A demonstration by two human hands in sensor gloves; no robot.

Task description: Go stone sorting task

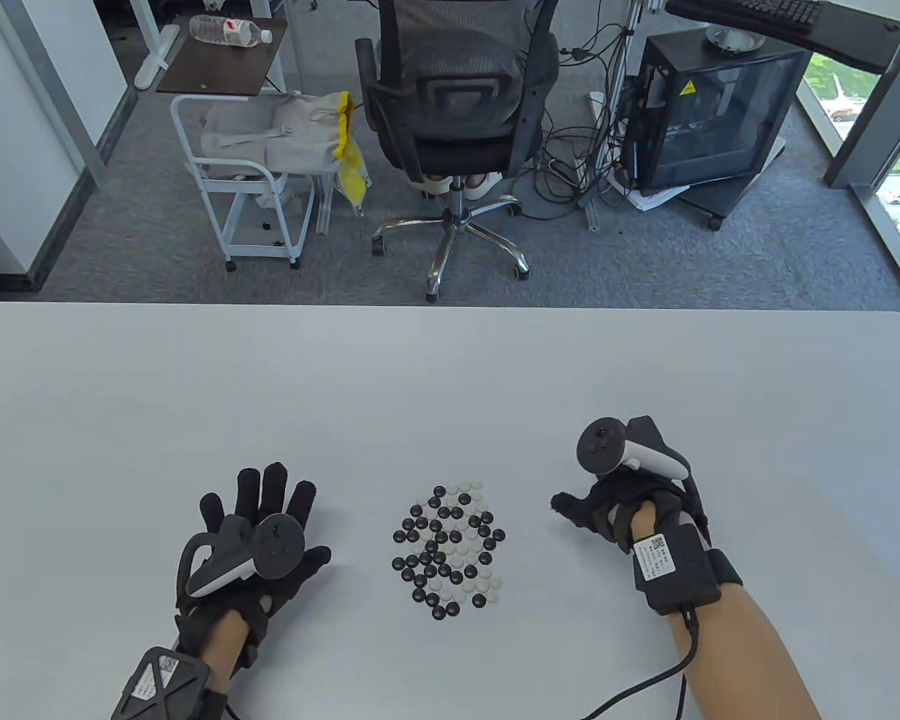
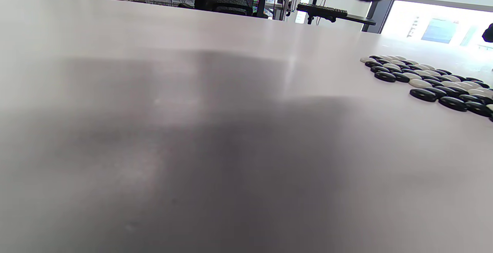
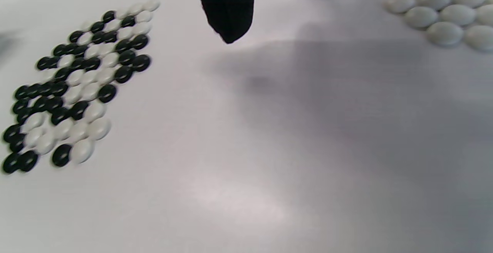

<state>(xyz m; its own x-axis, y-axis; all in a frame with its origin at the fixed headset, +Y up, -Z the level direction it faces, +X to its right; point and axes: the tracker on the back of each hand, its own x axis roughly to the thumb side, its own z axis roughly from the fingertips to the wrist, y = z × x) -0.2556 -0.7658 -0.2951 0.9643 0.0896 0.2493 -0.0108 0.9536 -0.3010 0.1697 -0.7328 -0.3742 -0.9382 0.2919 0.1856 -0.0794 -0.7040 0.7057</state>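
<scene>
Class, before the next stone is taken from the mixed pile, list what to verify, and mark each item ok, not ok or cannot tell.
1. Mixed pile lies between both hands, touched by neither: ok.
2. Left hand is flat, fingers spread, holding nothing: ok.
3. Right hand is free of any stone: cannot tell, its fingers curl under.
4. White group is started apart from the pile: ok.
5. Separate black group is started: not ok, none shows in any view.
</scene>
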